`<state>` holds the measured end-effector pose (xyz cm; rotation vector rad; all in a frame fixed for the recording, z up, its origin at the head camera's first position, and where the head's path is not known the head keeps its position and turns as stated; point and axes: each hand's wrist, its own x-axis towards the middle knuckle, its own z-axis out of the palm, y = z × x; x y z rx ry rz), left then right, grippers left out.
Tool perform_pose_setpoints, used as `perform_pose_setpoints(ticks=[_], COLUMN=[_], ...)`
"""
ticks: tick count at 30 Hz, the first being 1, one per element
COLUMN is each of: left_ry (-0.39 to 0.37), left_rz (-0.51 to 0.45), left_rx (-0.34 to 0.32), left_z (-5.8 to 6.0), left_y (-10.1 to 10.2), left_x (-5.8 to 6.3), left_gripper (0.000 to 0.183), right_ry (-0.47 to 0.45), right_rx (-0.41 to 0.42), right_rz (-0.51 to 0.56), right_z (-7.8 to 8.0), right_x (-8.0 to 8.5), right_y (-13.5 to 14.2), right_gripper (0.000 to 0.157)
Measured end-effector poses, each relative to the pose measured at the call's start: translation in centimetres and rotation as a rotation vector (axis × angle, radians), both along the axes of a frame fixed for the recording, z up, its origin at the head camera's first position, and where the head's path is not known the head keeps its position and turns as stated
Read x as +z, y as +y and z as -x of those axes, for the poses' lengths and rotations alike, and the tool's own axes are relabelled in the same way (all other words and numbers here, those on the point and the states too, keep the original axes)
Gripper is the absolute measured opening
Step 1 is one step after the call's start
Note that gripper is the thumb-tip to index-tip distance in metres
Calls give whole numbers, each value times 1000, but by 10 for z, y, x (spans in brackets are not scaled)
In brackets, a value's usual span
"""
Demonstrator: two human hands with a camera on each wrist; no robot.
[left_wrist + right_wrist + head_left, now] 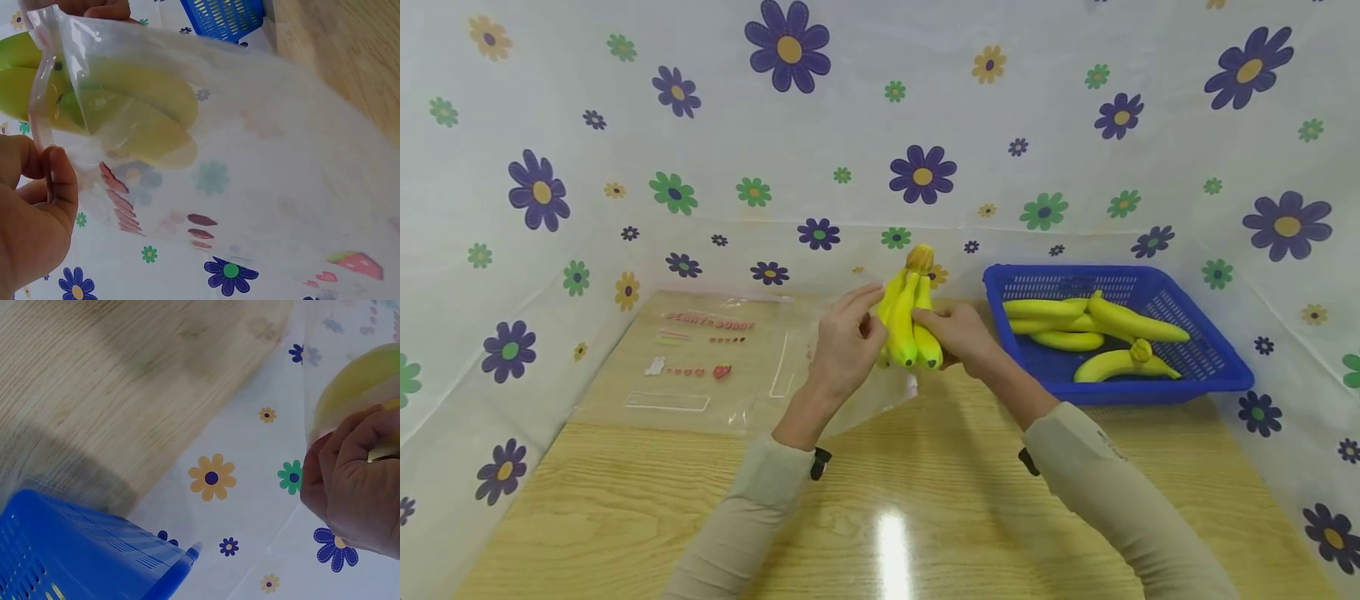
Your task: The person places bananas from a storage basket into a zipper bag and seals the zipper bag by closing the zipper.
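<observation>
A bunch of yellow bananas (901, 321) is held up over the table, stem end at the top. My right hand (958, 337) grips it from the right, the thumb lying across the fruit. In the right wrist view its fingers (356, 440) curl at the bananas beside the bag's edge. My left hand (847, 342) pinches the zip edge of a clear plastic bag (269, 156), left of the bunch. Through the film in the left wrist view, the lower parts of the bananas (144, 119) show inside the bag, while the other ends stick out past the zip.
A blue plastic basket (1210, 367) with several more bananas (1138, 321) stands at the back right. Flat on the wooden table (647, 483) at the back left lies another clear bag (602, 400) with printed pictures. A flowered white cloth (850, 125) hangs behind and along both sides.
</observation>
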<state>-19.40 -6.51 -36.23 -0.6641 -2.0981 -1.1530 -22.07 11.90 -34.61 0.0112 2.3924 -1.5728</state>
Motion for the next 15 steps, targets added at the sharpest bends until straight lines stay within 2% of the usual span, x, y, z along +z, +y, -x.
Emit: perform_pose_setpoints(ticks=[4,8,13,15], left_ry=[14,1,-15,-23], left_rz=[-11,-11,2,3], left_rx=[-23,-36,-48,-47], left_z=[1,1,1,1], left_y=[2,4,4,4], left_x=[0,0,-3,-4], left_gripper=[33,32,33,33], right_ry=[-7,-51,-111,-117], right_rx=[-23,-42,-57,-75], right_rz=[-11,-9,43,70], right_z=[1,2,2,2], right_x=[-1,-5,-10,-10], right_y=[0,3,6,6], right_gripper=[47,48,48,54])
